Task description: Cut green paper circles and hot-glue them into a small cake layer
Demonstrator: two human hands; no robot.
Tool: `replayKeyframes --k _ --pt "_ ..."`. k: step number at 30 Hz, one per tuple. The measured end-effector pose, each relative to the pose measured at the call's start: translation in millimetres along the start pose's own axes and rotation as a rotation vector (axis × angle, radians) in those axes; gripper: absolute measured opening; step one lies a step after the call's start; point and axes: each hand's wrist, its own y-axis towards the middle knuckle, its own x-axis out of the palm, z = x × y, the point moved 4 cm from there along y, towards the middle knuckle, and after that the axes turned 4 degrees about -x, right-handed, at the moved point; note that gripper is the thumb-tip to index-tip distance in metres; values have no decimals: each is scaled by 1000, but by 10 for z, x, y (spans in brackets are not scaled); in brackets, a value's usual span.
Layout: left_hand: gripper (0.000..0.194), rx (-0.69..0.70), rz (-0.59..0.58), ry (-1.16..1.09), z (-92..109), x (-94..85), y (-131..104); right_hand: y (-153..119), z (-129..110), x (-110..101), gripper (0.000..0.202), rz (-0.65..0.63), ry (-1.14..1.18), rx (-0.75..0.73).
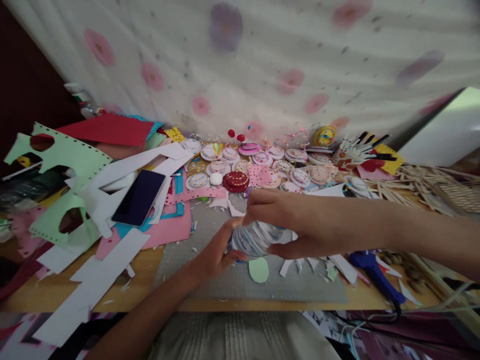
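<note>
Over the grey cutting mat (210, 287), a clear ribbed plastic bottle (255, 239) lies on its side between my two hands. My left hand (215, 252) wraps its left end, thumb below and fingers mostly behind it. From above and the right, my right hand (277, 220) grips the bottle's body and hides part of it. Just below the bottle, a pale green paper disc (258, 270) lies on the mat. White paper scraps (296, 266) are scattered to its right.
Decorated round discs (236, 181) crowd the back of the table. At left, a phone (138, 197) rests on cut sheets, beside pale green foam (71, 160). A blue glue gun (377, 277) with its cord lies at right, near wooden sticks (405, 182). A flowered curtain (255, 55) hangs behind.
</note>
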Motion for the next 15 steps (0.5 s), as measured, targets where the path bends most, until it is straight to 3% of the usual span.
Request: replayKeyframes --k 3,7,11,15 --pt "58 -3 30 14 -28 -29 -60 125 -1 19 38 -79 -49 -12" --pt "60 2 98 72 -62 -113 -199 325 -17 30 50 -70 -54 -20" --pt "58 9 121 126 -7 -204 -306 402 -26 96 71 43 66 -36" --pt "53 -2 140 149 96 -259 -339 341 33 226 73 216 218 -28"
